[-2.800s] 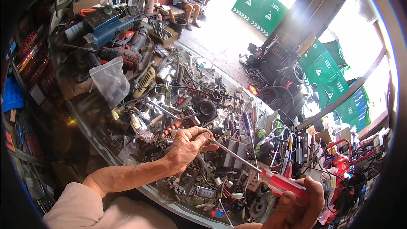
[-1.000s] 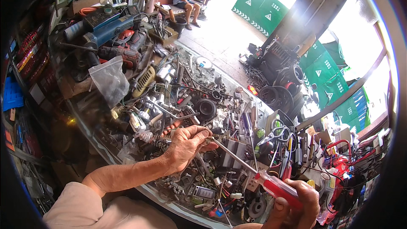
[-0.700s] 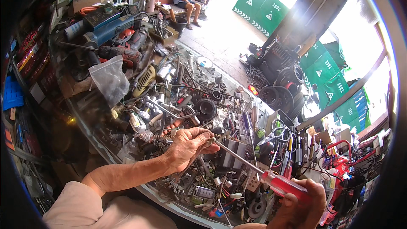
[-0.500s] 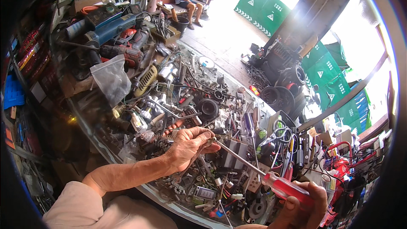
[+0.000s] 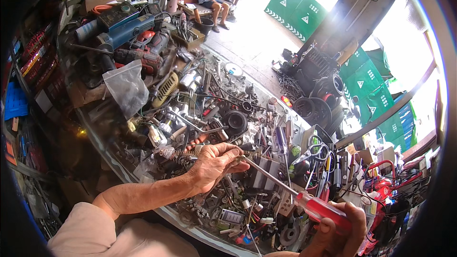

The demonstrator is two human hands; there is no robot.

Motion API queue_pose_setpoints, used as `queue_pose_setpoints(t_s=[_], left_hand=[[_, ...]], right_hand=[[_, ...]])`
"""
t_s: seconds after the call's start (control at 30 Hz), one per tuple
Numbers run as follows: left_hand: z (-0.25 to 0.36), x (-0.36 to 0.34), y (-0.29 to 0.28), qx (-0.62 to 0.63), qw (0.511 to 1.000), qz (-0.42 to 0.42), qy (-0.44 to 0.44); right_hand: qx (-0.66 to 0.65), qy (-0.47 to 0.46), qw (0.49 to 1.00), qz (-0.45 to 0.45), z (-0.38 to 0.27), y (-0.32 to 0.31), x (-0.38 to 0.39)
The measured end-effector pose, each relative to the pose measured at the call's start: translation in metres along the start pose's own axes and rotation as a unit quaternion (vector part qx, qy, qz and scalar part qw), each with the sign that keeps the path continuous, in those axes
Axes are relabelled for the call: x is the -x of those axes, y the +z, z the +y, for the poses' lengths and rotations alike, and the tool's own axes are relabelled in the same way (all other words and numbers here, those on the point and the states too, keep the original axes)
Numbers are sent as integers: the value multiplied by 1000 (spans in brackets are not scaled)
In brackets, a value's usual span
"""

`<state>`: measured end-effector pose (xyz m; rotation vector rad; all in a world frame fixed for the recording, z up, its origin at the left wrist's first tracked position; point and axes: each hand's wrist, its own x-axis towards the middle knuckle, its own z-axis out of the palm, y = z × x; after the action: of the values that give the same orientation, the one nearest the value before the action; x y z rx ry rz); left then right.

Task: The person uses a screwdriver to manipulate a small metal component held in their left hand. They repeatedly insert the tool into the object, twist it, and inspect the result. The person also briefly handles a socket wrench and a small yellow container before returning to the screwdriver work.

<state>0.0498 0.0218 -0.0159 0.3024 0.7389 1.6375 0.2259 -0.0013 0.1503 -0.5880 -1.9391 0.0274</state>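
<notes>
My right hand [image 5: 340, 231] is closed round the red, see-through handle of a screwdriver [image 5: 272, 179]. Its long metal shaft slants up and left to the fingertips of my left hand [image 5: 216, 164]. Those fingers are pinched together around a small metal-looking piece [image 5: 242, 159] at the screwdriver's tip; most of it is hidden, so its kind does not show. Just behind my left hand, a coil spring [image 5: 172, 153] stretches leftward over the clutter. Below both hands the bench is strewn with loose hardware.
A clear plastic bag [image 5: 127, 88], a blue angle grinder [image 5: 124, 32] and a cordless drill [image 5: 138, 59] lie at the left. Scissors [image 5: 316, 153] stand among tools at the right. Another person [image 5: 214, 0] sits on a bench in the background, near green barriers [image 5: 296, 9].
Both hands and the screwdriver keep nearly the same pose. The whole view has shifted very slightly.
</notes>
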Motion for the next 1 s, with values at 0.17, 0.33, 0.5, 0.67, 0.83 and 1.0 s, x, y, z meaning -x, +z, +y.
queue_pose_setpoints(t_s=[0.17,0.33,0.5,0.67,0.83,1.0], left_hand=[[0,0,1,2,1000,5,-1],[-1,1,0,4,1000,4,5],[-1,0,1,7,1000,1,2],[-1,0,-2,31,999,-24,-19],[1,0,-2,40,999,-23,-22],[1,1,2,4,1000,-6,8]], right_hand=[[8,-5,1000,4,0,1,1],[15,-7,1000,-3,-2,0,1],[18,-4,1000,1,0,1,0],[61,32,998,5,-1,-1,0],[39,74,996,28,3,-1,5],[41,40,998,25,-3,2,-2]])
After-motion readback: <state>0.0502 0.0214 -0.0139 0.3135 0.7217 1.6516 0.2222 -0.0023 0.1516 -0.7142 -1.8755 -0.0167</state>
